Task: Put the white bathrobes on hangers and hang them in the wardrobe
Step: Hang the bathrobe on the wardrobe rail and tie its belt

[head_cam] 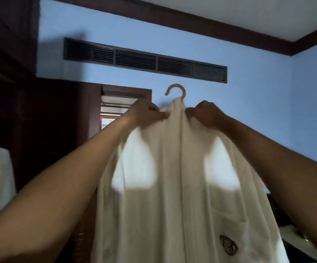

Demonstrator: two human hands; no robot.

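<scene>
No words or numbers can be read anywhere from here. The only mark is a dark, oval emblem (228,245) of looping lines stitched on the chest pocket (229,224) of the white bathrobe (165,186), and it may hold a letter, but I cannot make out which. A row of tiny marks sits on the upper edge of the dark air vent (145,59) in the blue wall, too small to read.
</scene>
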